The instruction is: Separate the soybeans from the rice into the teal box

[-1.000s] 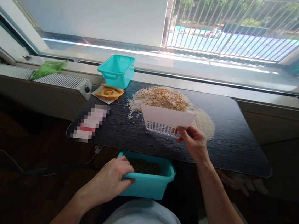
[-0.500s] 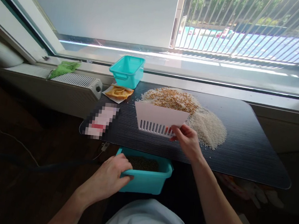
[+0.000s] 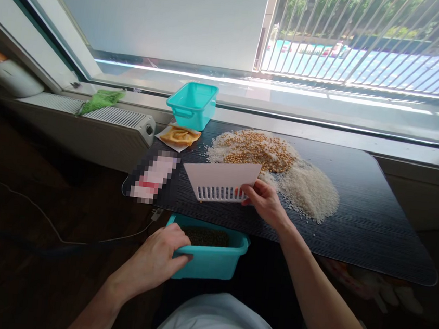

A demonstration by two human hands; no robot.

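Observation:
My right hand (image 3: 264, 201) pinches the lower right corner of a white slotted plastic scraper (image 3: 218, 174), held up over the table's front half. Behind it lies a pile of yellow peas or similar round grains (image 3: 260, 150) mixed with white rice. A heap of plain rice (image 3: 311, 190) adjoins it on the right. My left hand (image 3: 167, 250) grips the near left rim of a turquoise plastic bin (image 3: 209, 264), with the thumb outside. The bin sits below the table's front edge and contains small dark greenish grains (image 3: 207, 237).
A second turquoise bin (image 3: 194, 107) stands at the back left, by the window sill. In front of it a yellow cloth-like item (image 3: 179, 135) lies on white paper. A pixelated flat item (image 3: 155, 176) rests at the table's left end. A green cloth (image 3: 102, 101) lies on the radiator (image 3: 130, 119).
My right hand has moved the scraper left and slightly toward me, tilting it. The left hand keeps hold of the bin, which has shifted slightly left in view.

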